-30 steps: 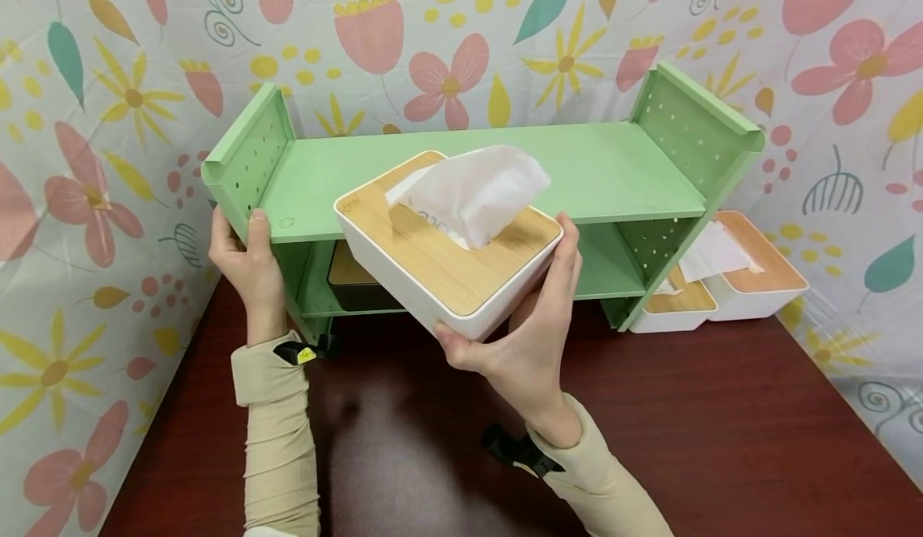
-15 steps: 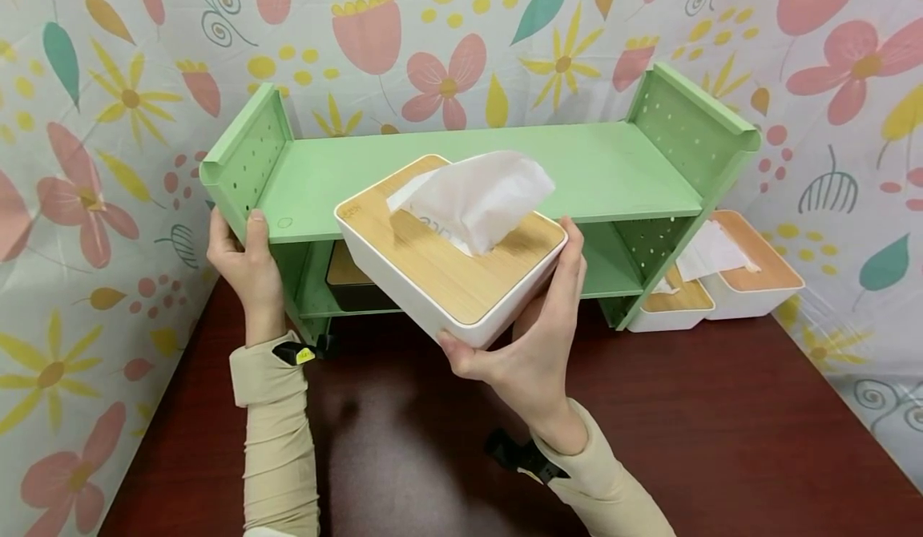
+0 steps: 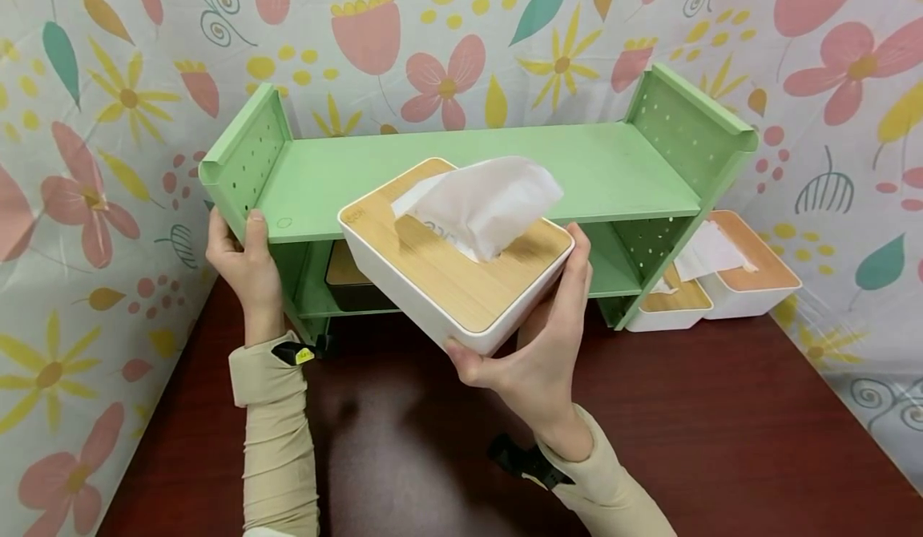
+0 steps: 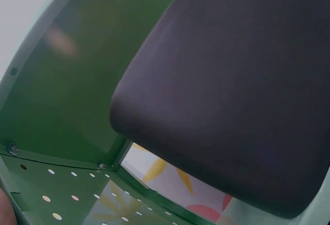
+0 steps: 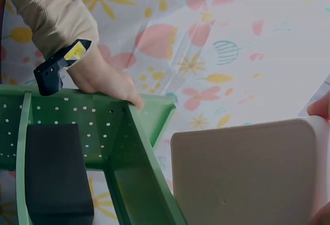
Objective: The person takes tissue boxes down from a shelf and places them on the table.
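My right hand (image 3: 537, 353) grips a white tissue box (image 3: 461, 256) with a wooden lid by its near right corner, thumb at the front and fingers along the right side. A white tissue (image 3: 483, 204) sticks up from its slot. The box is held tilted in the air before the green shelf (image 3: 461, 160). My left hand (image 3: 248, 272) holds the front edge of the shelf's left side panel. On the lower shelf, near that hand, stands a black box (image 4: 232, 91) with a wooden top, partly hidden in the head view. The right wrist view shows the held box's bare underside.
Right of the shelf, two more white tissue boxes stand on the dark red table (image 3: 685, 425): a smaller one (image 3: 671, 312) and a larger one (image 3: 757, 272). A floral curtain (image 3: 461, 32) hangs behind and at both sides.
My right hand has moved slightly right and down with the tissue box. The left hand keeps its place on the shelf's side panel.
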Action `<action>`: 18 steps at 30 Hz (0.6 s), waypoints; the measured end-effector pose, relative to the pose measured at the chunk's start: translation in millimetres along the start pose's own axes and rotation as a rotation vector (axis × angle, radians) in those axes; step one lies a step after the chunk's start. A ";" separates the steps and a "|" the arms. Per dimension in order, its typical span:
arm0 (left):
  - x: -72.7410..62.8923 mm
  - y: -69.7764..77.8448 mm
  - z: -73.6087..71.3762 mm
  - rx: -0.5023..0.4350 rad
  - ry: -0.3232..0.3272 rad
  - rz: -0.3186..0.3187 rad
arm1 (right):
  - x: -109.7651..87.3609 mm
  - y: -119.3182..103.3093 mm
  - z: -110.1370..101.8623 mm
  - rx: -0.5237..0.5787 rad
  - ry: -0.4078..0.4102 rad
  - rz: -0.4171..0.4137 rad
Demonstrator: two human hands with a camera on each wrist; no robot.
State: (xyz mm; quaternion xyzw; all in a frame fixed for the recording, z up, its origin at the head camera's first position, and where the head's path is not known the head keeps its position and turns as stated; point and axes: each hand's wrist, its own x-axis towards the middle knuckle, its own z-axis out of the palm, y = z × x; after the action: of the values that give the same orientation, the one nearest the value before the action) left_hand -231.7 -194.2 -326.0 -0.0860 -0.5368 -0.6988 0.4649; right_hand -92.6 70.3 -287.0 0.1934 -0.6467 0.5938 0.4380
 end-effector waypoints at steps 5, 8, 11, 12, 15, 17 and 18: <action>1.9 -3.2 -2.6 0.010 0.004 -0.004 | -0.6 -0.8 -1.4 -0.042 0.007 -0.013; 2.3 -3.3 -2.7 -0.002 0.019 -0.018 | -1.5 -1.3 -2.0 -0.040 0.008 -0.015; 2.3 -2.5 -2.2 -0.001 0.017 -0.013 | -1.8 -1.6 -2.8 -0.042 0.010 -0.016; 2.4 -2.4 -1.9 0.001 0.013 -0.012 | -1.7 -1.7 -3.1 -0.031 0.010 -0.015; -0.3 5.6 2.5 -0.004 0.010 -0.021 | -2.3 -1.7 -4.0 -0.007 0.016 -0.013; -1.5 12.1 5.1 -0.006 0.008 -0.024 | -2.4 -1.7 -3.8 0.010 0.019 -0.011; -2.2 15.5 6.6 -0.007 0.012 -0.029 | -2.7 -1.6 -3.8 0.010 0.021 -0.013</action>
State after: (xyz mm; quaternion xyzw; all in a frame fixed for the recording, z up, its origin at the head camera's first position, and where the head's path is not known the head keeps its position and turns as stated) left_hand -221.5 -187.4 -314.3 -0.0756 -0.5329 -0.7078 0.4576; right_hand -88.7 72.8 -288.5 0.1937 -0.6376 0.5962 0.4478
